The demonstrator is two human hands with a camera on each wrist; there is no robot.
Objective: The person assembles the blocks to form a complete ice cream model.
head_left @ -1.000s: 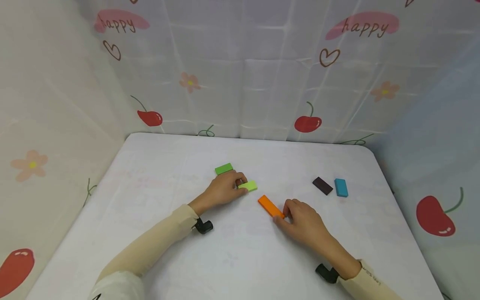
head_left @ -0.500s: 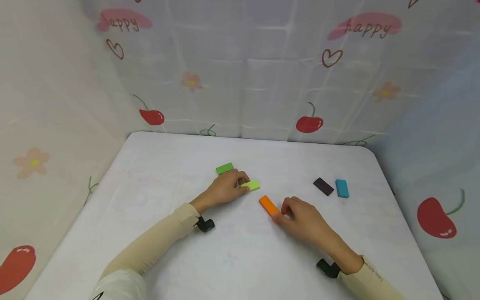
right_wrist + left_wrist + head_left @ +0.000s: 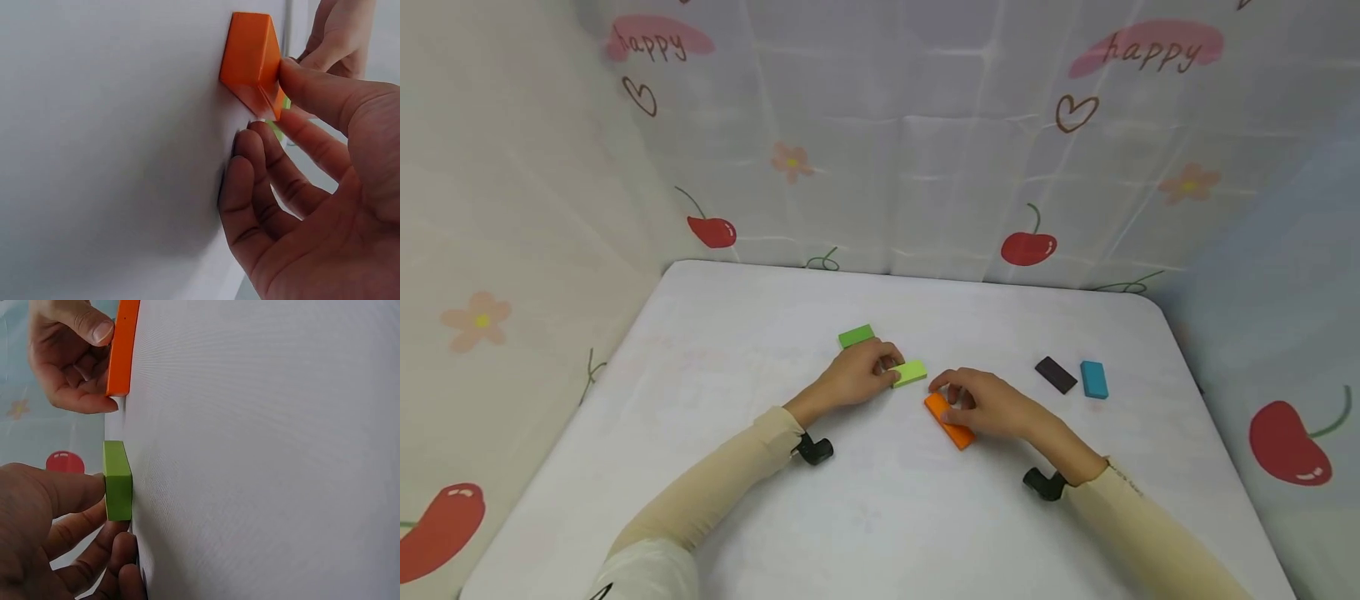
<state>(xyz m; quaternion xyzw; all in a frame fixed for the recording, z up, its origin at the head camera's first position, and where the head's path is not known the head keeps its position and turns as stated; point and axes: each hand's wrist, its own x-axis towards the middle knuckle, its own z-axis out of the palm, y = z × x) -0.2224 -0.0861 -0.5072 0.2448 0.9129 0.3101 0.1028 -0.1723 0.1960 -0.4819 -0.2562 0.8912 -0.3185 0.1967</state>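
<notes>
My left hand pinches a lime green block lying on the white table. In the left wrist view the thumb is on one side of this lime block, with fingers at its end. Right of it, my right hand holds a longer orange block set slantwise on the table. The right wrist view has the thumb against the orange block and the index finger by its far end. The other right fingers are curled near the tabletop. Behind my left hand lies a darker green block, partly hidden by it.
A dark brown block and a blue block lie apart at the right of the white table. A patterned curtain stands behind the table and along both sides.
My right hand has moved up and left along the orange block, from its near end towards its far end. My left hand has stayed at the lime green block.
</notes>
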